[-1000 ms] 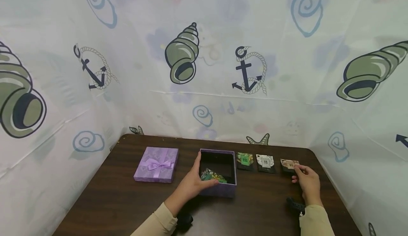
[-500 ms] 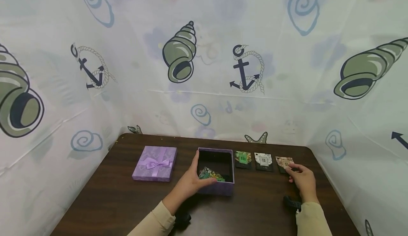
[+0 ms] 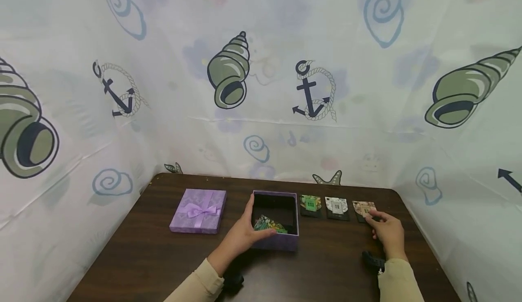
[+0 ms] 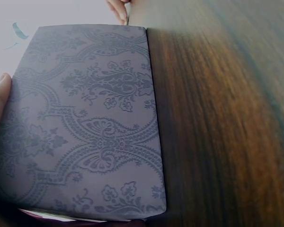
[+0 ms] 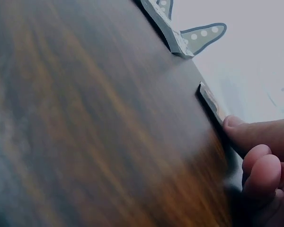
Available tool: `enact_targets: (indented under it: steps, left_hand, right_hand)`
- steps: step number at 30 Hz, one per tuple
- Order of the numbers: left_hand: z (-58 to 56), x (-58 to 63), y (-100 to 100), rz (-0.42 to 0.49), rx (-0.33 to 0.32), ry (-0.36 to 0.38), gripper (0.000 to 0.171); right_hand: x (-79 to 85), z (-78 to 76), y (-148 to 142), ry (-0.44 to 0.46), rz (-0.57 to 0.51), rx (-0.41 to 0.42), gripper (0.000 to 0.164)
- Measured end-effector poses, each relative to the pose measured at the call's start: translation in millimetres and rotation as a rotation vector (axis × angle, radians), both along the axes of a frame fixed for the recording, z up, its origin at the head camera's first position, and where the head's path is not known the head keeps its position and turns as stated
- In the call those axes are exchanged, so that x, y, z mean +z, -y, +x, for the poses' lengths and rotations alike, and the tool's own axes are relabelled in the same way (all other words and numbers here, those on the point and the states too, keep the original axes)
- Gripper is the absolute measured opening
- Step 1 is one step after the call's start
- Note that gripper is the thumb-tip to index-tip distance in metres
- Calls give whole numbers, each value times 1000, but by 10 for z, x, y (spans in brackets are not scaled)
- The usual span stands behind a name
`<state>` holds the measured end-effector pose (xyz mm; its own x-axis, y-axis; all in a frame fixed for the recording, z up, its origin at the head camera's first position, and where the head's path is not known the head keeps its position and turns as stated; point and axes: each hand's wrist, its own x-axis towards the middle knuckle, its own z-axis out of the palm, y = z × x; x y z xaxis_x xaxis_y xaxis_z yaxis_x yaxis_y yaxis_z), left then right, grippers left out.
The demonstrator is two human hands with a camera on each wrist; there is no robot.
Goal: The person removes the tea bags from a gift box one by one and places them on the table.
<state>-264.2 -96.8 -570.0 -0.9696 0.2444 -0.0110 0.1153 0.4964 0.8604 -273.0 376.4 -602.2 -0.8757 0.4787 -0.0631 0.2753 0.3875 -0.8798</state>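
Observation:
A purple patterned gift box (image 3: 275, 242), lidless and dark inside, stands on the table with a colourful green packet (image 3: 269, 224) leaning in its near left corner. My left hand (image 3: 242, 232) holds the box by that corner, thumb along the front rim and fingers against the left side. The box's patterned front wall (image 4: 94, 118) fills much of the left wrist view. On the right, my right hand (image 3: 387, 230) pinches the near right edge of a small flat brown-and-black packet (image 3: 364, 208). Its thumb (image 5: 260, 135) lies over the packet's edge in the right wrist view, with the other fingers curled below.
Left of the box lies its purple lid (image 3: 198, 211) with a ribbon bow. A green packet (image 3: 311, 205) and a white packet (image 3: 337, 208) lie in a row between box and right hand. Patterned cloth (image 3: 277, 89) hangs behind the dark wooden table (image 3: 134, 247).
The right hand has slid the brown packet slightly left, nearer the white one, and it lies straighter in the row. The left hand and box have stayed in place.

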Motion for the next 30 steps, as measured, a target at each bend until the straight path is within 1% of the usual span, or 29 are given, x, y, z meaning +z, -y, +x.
enact_targets:
  steps: [4, 7, 11, 13, 17, 19, 21, 25, 27, 30]
  left_hand:
    - [17, -27, 19, 3, -1, 7, 133]
    - [14, -33, 19, 14, -2, 8, 133]
    - [3, -31, 2, 26, -5, 11, 133]
    - [2, -25, -7, 24, -6, 9, 133]
    - [2, -13, -11, 17, -5, 8, 134]
    - [-1, -4, -8, 15, -4, 4, 134]
    - [-6, 0, -3, 14, -4, 2, 134]
    - [-5, 3, 5, 10, -5, 0, 133]
    - [-3, 2, 6, 12, -7, 1, 133]
    - [-6, 3, 6, 15, -8, 9, 132]
  right_hand:
    - [-45, 7, 11, 8, -19, -4, 43]
    - [-43, -12, 0, -10, -27, -15, 43]
    - [-10, -42, -23, -42, -37, -58, 40]
    - [3, -45, -30, -62, -72, -90, 39]
    - [9, -41, -34, -173, -235, -153, 37]
    - [1, -40, -32, -249, -318, -172, 35]
    - [-7, -35, -26, -299, -372, -183, 33]
    - [-20, -25, 0, -350, -432, -214, 28]
    - [-1, -23, 41, -372, -444, -221, 30]
    - [64, -26, 157, -407, -449, -195, 35]
